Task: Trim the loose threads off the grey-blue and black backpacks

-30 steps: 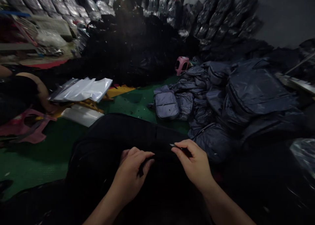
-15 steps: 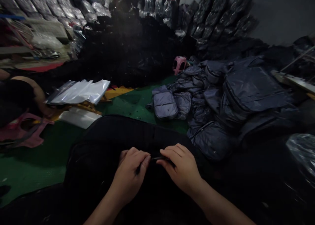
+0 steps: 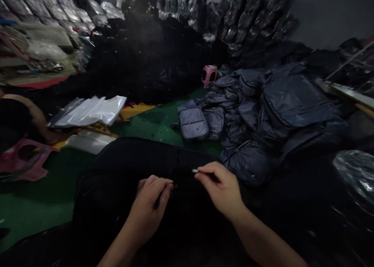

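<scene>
A large black bag, soft-sided and very dark, lies right in front of me. Over it my left hand is closed in a pinch, thumb against forefinger; a tiny dark bit shows at the fingertips, too small to name. To its right, my right hand pinches a small shiny light-coloured piece between thumb and forefinger. That piece sticks out toward the left, and its kind cannot be made out. The two hands are apart. Details of the bag's surface are lost in the dark.
Dark blue-grey bags are heaped to the right, with a smaller one at the heap's edge. Clear plastic sleeves lie at the left, beside a person's arm and a pink stool. Another pink stool stands farther back.
My hands have moved apart, the right one upward. The dark piece that stretched between them is no longer seen there, and a light piece shows in the right fingertips. The view has shifted slightly.
</scene>
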`<state>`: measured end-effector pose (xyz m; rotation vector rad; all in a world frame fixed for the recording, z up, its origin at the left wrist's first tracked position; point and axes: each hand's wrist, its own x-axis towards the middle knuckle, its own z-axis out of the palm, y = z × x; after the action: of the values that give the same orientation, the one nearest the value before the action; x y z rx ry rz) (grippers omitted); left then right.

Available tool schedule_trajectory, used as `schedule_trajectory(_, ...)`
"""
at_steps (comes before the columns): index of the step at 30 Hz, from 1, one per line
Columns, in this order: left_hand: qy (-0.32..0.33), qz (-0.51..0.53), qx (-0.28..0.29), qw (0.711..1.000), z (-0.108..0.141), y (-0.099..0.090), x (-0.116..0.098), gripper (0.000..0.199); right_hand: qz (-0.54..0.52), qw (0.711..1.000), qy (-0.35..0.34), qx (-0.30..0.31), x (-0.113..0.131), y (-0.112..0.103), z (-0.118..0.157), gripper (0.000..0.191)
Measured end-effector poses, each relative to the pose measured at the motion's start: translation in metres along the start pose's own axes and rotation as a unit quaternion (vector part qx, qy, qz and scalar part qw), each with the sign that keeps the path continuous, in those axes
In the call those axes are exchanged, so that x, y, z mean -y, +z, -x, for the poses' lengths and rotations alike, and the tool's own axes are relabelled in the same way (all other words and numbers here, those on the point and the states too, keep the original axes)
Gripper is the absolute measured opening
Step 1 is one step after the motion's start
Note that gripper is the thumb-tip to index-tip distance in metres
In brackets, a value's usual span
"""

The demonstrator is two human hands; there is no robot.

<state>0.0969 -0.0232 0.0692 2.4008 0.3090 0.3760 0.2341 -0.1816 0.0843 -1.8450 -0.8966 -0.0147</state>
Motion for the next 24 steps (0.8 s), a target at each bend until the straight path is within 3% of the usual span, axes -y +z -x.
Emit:
schedule_trajectory(4, -0.046, 0.03, -0.051, 0.997, 0.004, -0.006, 0.019, 0.02, -0.097, 0.967, 0.132, -0.193, -0.023, -0.03, -0.01, 0.023)
schedule_trajectory(7, -0.093, 0.069, -0.132, 0.984, 0.006, -0.016, 0.031, 0.022, -0.163, 0.942, 0.172, -0.236, -0.044, -0.047, -0.008, 0.03)
schedule_trajectory(9, -0.134, 0.101, -0.191, 0.967, 0.006, -0.025, 0.028, 0.025, -0.174, 0.939, 0.189, -0.227, -0.053, -0.051, -0.002, 0.032)
schedule_trajectory(12, -0.192, 0.124, -0.263, 0.937, 0.005, -0.037, 0.005, 0.021, -0.152, 0.95, 0.195, -0.193, -0.056, -0.049, 0.008, 0.031)
schedule_trajectory(17, -0.236, 0.101, -0.382, 0.888, 0.004, -0.044, -0.036, 0.015, -0.052, 0.991, 0.087, -0.091, -0.048, -0.049, 0.013, 0.02)
schedule_trajectory(21, -0.208, 0.108, -0.404, 0.884, 0.009, -0.047, -0.021, 0.013, -0.058, 0.997, 0.043, 0.002, -0.042, -0.05, 0.012, 0.033)
schedule_trajectory(24, -0.236, 0.133, -0.405, 0.873, 0.014, -0.049, 0.002, 0.012, -0.077, 0.995, 0.043, 0.048, -0.038, -0.048, 0.011, 0.041)
